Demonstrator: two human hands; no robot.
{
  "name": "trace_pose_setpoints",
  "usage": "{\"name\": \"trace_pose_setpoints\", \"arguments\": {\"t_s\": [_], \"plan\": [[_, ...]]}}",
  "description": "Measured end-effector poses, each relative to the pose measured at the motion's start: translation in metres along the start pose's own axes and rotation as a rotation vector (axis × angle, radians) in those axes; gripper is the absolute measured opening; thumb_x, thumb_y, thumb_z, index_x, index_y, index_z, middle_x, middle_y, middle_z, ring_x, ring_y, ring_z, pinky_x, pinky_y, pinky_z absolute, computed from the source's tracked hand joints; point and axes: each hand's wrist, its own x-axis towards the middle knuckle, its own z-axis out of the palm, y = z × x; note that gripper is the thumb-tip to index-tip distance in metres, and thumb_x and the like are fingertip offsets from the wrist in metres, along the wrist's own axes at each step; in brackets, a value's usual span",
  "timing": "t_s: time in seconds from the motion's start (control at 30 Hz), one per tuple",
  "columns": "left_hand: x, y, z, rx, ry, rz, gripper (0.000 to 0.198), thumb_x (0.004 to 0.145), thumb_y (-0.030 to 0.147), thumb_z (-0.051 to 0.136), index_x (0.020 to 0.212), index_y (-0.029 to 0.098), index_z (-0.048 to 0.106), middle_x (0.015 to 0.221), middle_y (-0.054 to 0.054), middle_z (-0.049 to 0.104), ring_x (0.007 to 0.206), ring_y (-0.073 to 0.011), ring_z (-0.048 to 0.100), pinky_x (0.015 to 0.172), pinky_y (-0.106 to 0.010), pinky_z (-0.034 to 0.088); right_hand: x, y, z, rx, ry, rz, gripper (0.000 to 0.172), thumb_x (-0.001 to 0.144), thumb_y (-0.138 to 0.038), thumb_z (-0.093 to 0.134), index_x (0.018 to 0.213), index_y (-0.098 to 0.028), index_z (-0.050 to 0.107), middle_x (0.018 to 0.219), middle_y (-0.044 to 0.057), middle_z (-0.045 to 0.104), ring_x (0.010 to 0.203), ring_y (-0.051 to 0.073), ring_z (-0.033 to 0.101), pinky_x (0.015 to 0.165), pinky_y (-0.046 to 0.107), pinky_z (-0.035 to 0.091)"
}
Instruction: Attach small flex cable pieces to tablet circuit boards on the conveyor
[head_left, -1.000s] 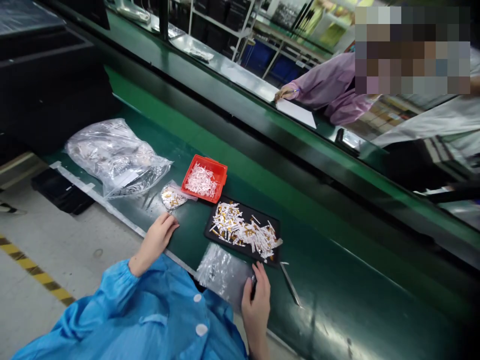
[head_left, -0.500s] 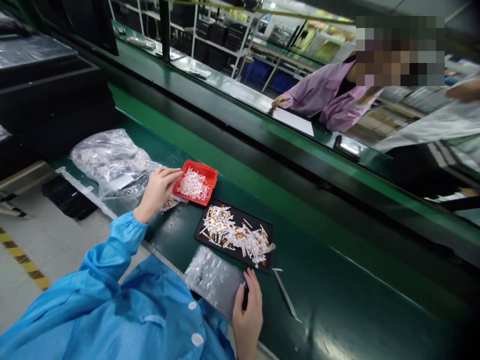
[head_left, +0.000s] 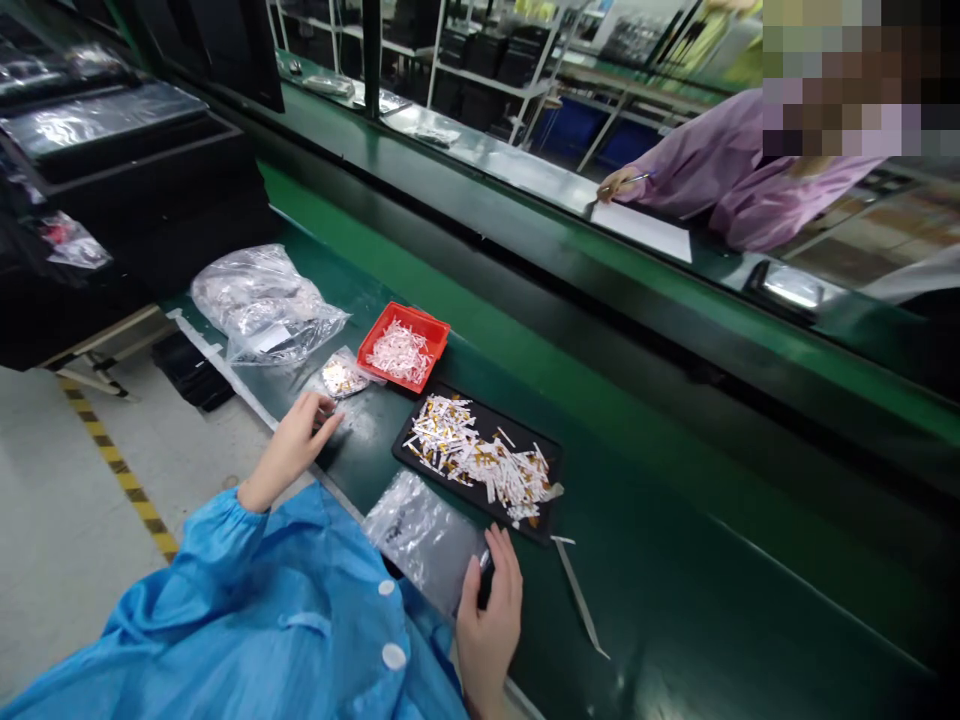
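My left hand (head_left: 296, 442) rests open on the edge of the green belt (head_left: 630, 560), just below a small clear bag of gold-and-white pieces (head_left: 341, 376). My right hand (head_left: 489, 615) grips a small dark item with a silvery tip, beside a flat clear plastic bag (head_left: 418, 535). A black tray (head_left: 427, 476) holds a heap of white strips with gold pieces. Farther up, a red tray (head_left: 442, 340) is full of white strips. Neither hand touches a tray.
A large clear bag of white pieces (head_left: 262, 305) lies at the belt's far left. A thin silvery strip (head_left: 579, 600) lies right of the black tray. Across the belt, a co-worker's hand (head_left: 619, 182) holds a pen over white paper (head_left: 641, 230).
My left hand has moved back from beside the red tray toward the belt's near edge. The right hand stays at the flat bag. The whole view has shifted slightly.
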Motion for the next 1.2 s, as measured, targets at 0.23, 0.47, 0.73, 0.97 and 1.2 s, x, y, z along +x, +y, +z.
{"name": "trace_pose_setpoints", "arguments": {"t_s": [0.23,0.47,0.73,0.97,1.2], "plan": [[-0.050,0.041,0.028,0.018,-0.404,0.034,0.058,0.093,0.068,0.048,0.110,0.014,0.060,0.099,-0.009,0.056,0.080,-0.0217,0.060,0.071,-0.038,0.053,-0.004,-0.011,-0.009,0.126,-0.044,0.132,0.050,0.105,-0.030,0.048,0.152,-0.021,0.038,0.153,0.015,0.043,0.144,0.024,0.039,0.114,0.042,0.036],[-0.062,0.059,0.043,-0.018,-0.595,0.085,0.049,0.096,0.050,0.055,0.131,0.015,0.051,0.105,-0.006,0.051,0.081,-0.0171,0.062,0.077,-0.034,0.056,0.000,-0.027,-0.006,0.281,-0.062,0.227,0.056,0.104,-0.028,0.048,0.156,-0.029,0.029,0.161,0.010,0.034,0.149,0.022,0.033,0.117,0.043,0.037],[-0.052,0.051,0.049,0.090,-0.504,0.142,0.049,0.087,0.036,0.069,0.129,0.017,0.050,0.113,-0.010,0.050,0.100,-0.0255,0.059,0.090,-0.043,0.055,-0.016,-0.034,0.000,0.455,-0.096,0.270,0.053,0.103,-0.026,0.049,0.154,-0.029,0.033,0.160,0.011,0.035,0.148,0.025,0.034,0.119,0.050,0.035],[-0.051,0.050,0.057,0.165,-0.439,0.157,0.060,0.089,0.030,0.067,0.140,0.014,0.039,0.123,-0.016,0.048,0.113,-0.0326,0.056,0.099,-0.053,0.051,-0.017,-0.028,-0.022,0.581,0.036,0.433,0.048,0.103,-0.029,0.051,0.150,-0.029,0.042,0.161,0.011,0.034,0.146,0.026,0.039,0.114,0.047,0.044],[-0.051,0.055,0.069,0.221,-0.525,0.085,0.063,0.074,0.012,0.075,0.130,0.012,0.047,0.124,-0.017,0.052,0.116,-0.0321,0.056,0.103,-0.050,0.049,-0.021,-0.026,-0.025,0.736,-0.051,0.622,0.049,0.099,-0.040,0.058,0.146,-0.028,0.048,0.155,0.011,0.045,0.142,0.026,0.044,0.109,0.039,0.049]]}}
